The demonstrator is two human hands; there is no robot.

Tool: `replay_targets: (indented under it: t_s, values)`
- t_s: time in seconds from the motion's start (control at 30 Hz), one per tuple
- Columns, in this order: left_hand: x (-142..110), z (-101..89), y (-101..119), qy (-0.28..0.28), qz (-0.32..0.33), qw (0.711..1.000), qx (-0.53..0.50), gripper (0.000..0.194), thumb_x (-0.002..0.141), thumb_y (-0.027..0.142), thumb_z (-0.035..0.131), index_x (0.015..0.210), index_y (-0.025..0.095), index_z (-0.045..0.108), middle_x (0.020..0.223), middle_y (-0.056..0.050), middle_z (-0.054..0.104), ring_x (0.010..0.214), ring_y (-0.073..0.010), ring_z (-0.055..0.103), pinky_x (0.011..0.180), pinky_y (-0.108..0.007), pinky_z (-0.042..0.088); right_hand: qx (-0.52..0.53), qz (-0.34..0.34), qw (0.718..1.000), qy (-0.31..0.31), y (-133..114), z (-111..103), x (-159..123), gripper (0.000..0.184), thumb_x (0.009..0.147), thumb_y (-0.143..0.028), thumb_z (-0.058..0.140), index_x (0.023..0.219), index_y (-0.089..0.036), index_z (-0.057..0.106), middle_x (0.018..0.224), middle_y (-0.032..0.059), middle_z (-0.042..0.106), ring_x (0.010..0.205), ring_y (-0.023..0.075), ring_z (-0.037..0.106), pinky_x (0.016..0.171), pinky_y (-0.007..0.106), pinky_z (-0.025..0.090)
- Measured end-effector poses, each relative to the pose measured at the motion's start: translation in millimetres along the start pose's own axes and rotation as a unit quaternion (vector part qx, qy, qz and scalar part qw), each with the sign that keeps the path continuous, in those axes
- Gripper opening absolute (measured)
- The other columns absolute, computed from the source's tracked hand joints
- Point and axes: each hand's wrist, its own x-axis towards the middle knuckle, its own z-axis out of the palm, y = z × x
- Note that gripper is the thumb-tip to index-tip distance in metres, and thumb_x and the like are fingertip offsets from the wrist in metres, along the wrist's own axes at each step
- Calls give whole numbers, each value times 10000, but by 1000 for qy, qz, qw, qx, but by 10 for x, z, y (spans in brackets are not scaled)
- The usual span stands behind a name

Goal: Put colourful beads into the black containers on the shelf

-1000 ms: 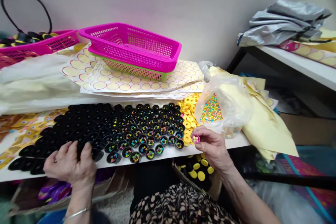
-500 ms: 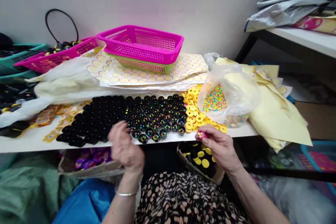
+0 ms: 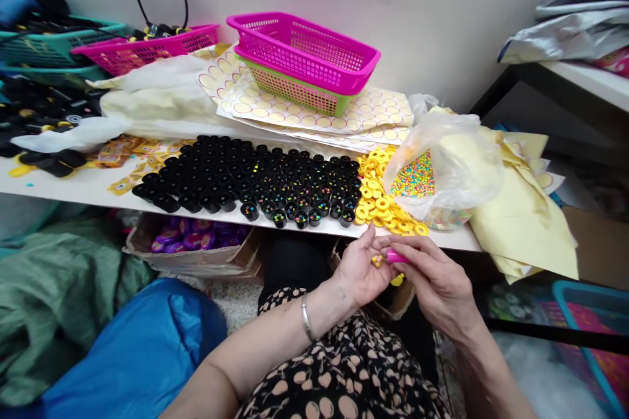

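Note:
My right hand (image 3: 435, 281) pinches a small pink cap (image 3: 394, 256) below the shelf edge. My left hand (image 3: 361, 268) is cupped right against it, palm up, with a few yellow beads (image 3: 377, 260) showing in the palm. Above them on the white shelf (image 3: 88, 186) stand many small black cups (image 3: 246, 177); those toward the right hold coloured beads. A heap of yellow ring lids (image 3: 381, 200) lies beside the cups, next to a clear plastic bag of coloured beads (image 3: 417, 177).
Stacked pink and green baskets (image 3: 304, 62) sit on sticker sheets (image 3: 314, 114) at the back. Yellow paper (image 3: 521, 216) drapes off the shelf's right end. A cardboard box of purple items (image 3: 191, 242) sits under the shelf, with blue and green fabric (image 3: 122, 347) at lower left.
My left hand left the black cups and came across to meet my right hand below the shelf edge. The view swung to the left and down.

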Motion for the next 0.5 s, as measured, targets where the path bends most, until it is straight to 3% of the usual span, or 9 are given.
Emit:
replay_targets:
  t_s: [0.17,0.27,0.33,0.4,0.47,0.5]
  values:
    - [-126,-100,0,-4,-26,999,39,608,923,502,310,894,-12,633,843,-169,649,841,-211,623,869,-332,451,139,104,979,105,15,9,-128,279,787,-132,652,1035,-257,691,1002,45,648,950,177,606,849,316,505]
    - [-170,-108,13,-17,-38,998,44,657,909,546,299,914,-15,640,922,-200,654,922,-249,617,957,-382,399,314,212,908,177,48,42,-167,247,771,-186,686,1011,-245,688,949,42,664,846,152,622,791,306,517]
    - [-180,-119,28,-32,-37,998,45,672,902,563,294,920,-11,643,951,-210,653,952,-261,610,977,-393,379,416,273,847,186,52,48,-182,250,772,-215,688,1021,-244,676,978,48,662,793,129,618,717,270,521]
    - [-175,-142,44,-43,-35,998,44,685,896,582,288,928,-3,643,996,-220,643,977,-263,600,972,-397,380,471,310,807,177,38,54,-191,243,772,-246,690,1014,-233,673,1028,65,646,786,124,601,650,242,507]
    - [-160,-169,59,-38,-34,998,46,689,890,597,283,936,9,639,1026,-220,633,984,-257,595,939,-388,403,473,325,802,166,8,82,-194,222,775,-267,687,992,-221,678,1003,69,635,747,118,574,581,223,476]
    - [-151,-179,66,-31,-34,998,48,683,889,600,286,940,16,636,1008,-208,638,959,-245,601,902,-369,423,453,321,816,158,-11,109,-192,207,774,-267,687,975,-218,682,967,63,631,730,119,562,571,225,467]
